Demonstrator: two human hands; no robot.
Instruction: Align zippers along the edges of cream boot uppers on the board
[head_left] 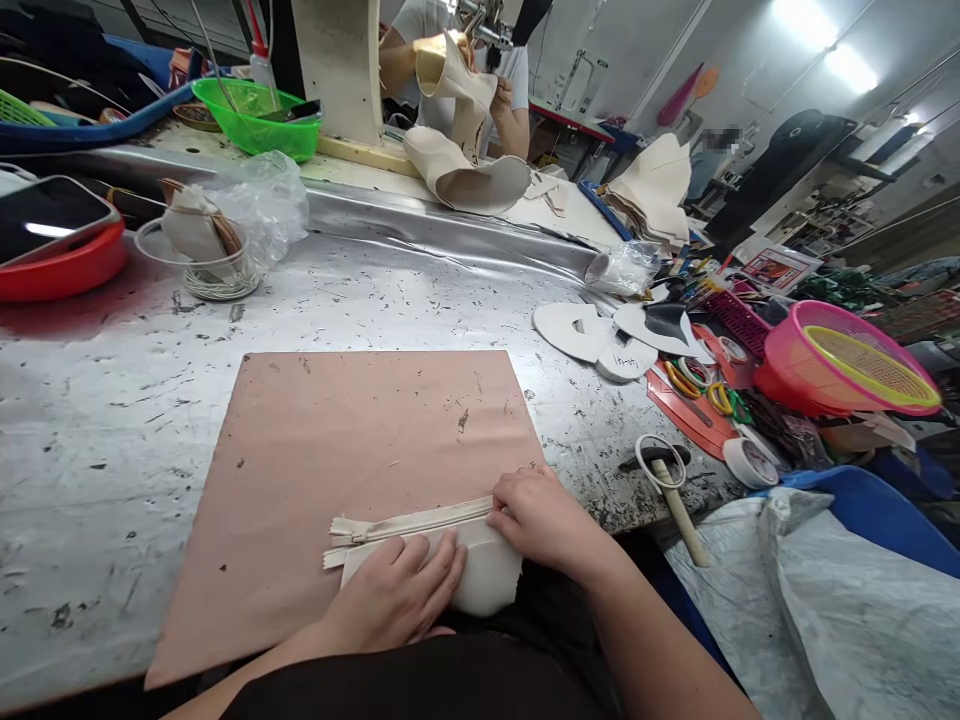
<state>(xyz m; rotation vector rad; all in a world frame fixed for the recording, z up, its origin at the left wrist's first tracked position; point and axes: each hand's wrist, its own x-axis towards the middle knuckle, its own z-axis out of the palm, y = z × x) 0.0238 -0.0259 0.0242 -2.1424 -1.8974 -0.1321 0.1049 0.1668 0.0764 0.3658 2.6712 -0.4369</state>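
1. Here, at the back left, a green basket holds a red-topped bottle and some dark items.
2. At the far left, a phone rests on a red bowl, tilted.
3. Just right of that, a clear cup holds beige scraps; a crumpled plastic bag lies beside it.
4. On the right, a yellow basket sits inside a pink basket.
5. The zip lies along the upper edge of a pale cloth, near the front of the brown mat, its slider towards the left end.
6. The left hand lies palm down on the cloth, fingers nearly straight, close together and slanting up to the right; its thumb is mostly hidden, so I cannot tell whether it grips.
7. The right hand comes in from the right, forearm slanting, fingers curled, with thumb and forefinger closed on the zip's right end.
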